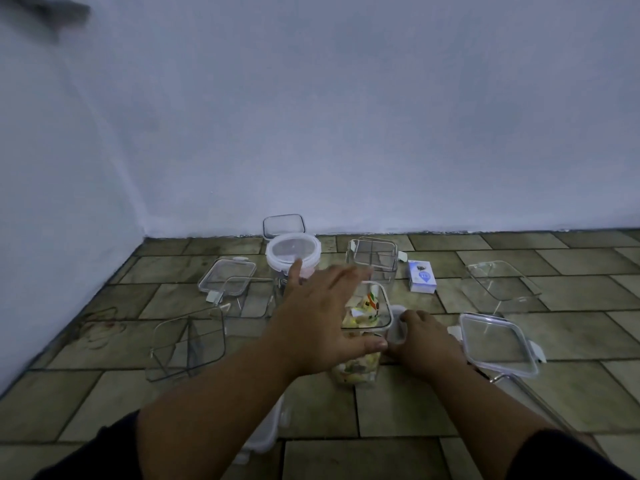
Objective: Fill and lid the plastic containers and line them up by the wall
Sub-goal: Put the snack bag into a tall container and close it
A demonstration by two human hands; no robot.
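Filled container [370, 317] mid-floor, well short of wall [346, 133]. Left hand [318, 313] spread over its mouth, fingers straight, thumb at near rim, holding nothing. Right hand [427, 342] just beside, fingers curled on white lid [396, 332]. Advice: steady container, seat lid square, press every clip before shifting.

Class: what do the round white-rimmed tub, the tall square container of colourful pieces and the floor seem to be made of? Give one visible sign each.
Round white-rimmed tub: likely plastic, glossy clear lid panel in an opaque white rim. Tall square container: clear, probably plastic; contents show through its walls. Floor: stone or ceramic tiles, matt, mottled, with dark joints.
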